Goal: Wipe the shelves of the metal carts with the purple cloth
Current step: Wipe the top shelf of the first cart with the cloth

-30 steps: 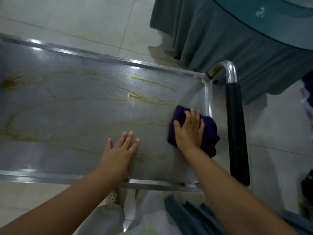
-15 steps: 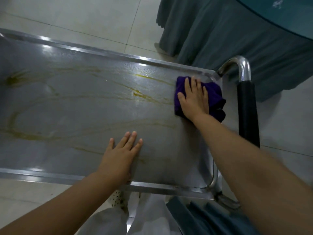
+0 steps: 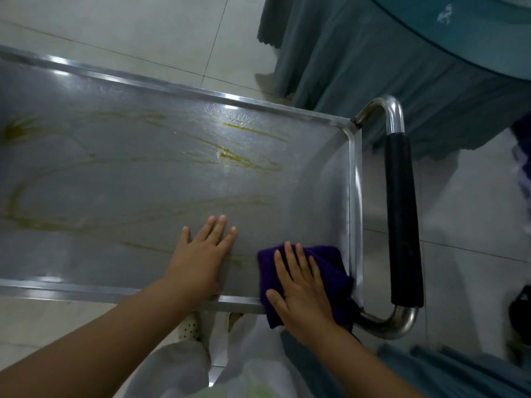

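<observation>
1. The right hand (image 3: 301, 291) lies flat on the purple cloth (image 3: 330, 271), palm down, fingers straight and slightly spread, pressing the cloth rather than clenching it. The fingertips aim toward the shelf's far side; the forearm enters from the lower right.
2. The purple cloth sits bunched in the near right corner of the shelf (image 3: 143, 173). Its near end drapes over the front rim (image 3: 86, 291), and its right side touches the raised right rim. Its longer axis runs roughly near to far, under the hand.
3. The left hand (image 3: 201, 259) rests flat on the bare metal just beside the cloth, to its left, holding nothing. Its fingers are straight and point away and slightly rightward; the heel of the palm is against the front rim.
4. The shelf is a shallow steel tray whose long axis runs left to right. Yellowish streaks (image 3: 244, 156) curve over its surface, densest toward the far middle and at the far left.
5. The cart's handle (image 3: 400, 219), a steel tube with a black grip, stands just past the right rim, parallel to it.
6. A teal tablecloth (image 3: 402, 67) hangs over tiled floor (image 3: 143, 30) beyond the cart.
</observation>
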`<state>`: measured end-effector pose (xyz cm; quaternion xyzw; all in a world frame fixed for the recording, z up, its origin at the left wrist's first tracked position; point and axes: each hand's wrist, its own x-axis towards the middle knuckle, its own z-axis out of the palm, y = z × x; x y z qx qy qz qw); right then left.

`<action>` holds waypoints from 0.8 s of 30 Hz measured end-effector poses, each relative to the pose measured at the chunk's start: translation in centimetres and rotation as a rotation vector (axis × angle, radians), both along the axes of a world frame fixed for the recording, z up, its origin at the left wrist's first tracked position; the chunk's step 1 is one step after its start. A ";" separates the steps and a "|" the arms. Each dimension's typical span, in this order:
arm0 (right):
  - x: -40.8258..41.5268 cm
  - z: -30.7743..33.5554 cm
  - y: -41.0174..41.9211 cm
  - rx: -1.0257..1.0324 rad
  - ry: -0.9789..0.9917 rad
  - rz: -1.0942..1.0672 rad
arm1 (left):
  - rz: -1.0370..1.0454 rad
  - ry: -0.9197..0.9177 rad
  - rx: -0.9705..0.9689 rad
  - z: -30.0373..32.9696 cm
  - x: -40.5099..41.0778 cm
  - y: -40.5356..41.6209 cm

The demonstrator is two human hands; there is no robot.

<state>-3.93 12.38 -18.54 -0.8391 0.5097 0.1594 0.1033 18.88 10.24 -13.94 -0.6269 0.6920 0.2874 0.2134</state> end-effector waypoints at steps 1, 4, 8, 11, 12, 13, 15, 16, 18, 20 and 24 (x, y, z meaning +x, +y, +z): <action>0.2 0.1 -0.8 0.002 -0.015 -0.018 | 0.004 0.002 -0.002 0.0 0.0 -0.1; 1.0 0.5 -5.3 0.042 -0.077 -0.095 | 0.011 0.002 0.010 -0.1 -0.1 -0.2; 2.6 0.6 -13.2 -0.078 -0.077 -0.190 | 0.020 0.006 0.017 -0.6 -0.1 -0.1; 3.7 0.4 -19.2 -0.101 -0.087 -0.228 | 0.022 0.012 0.033 -0.9 0.1 -0.2; 4.0 0.4 -21.2 -0.102 -0.093 -0.237 | 0.021 0.015 0.039 -0.9 0.2 -0.2; 4.4 0.3 -23.1 -0.104 -0.095 -0.241 | 0.018 0.016 0.047 -0.9 0.2 -0.3; 5.4 0.3 -26.4 -0.111 -0.095 -0.247 | 0.014 0.017 0.054 -0.9 0.2 -0.3; 5.9 0.2 -27.7 -0.112 -0.097 -0.247 | 0.017 0.020 0.055 -0.9 0.2 -0.4; 6.7 0.2 -29.1 -0.121 -0.097 -0.244 | 0.021 0.018 0.054 -0.9 0.2 -0.4; 6.8 0.1 -29.2 -0.124 -0.094 -0.233 | 0.008 0.011 0.055 -0.8 0.3 -0.5; 5.5 0.2 -25.4 -0.103 -0.098 -0.145 | -0.004 0.023 0.056 -0.3 0.3 -0.2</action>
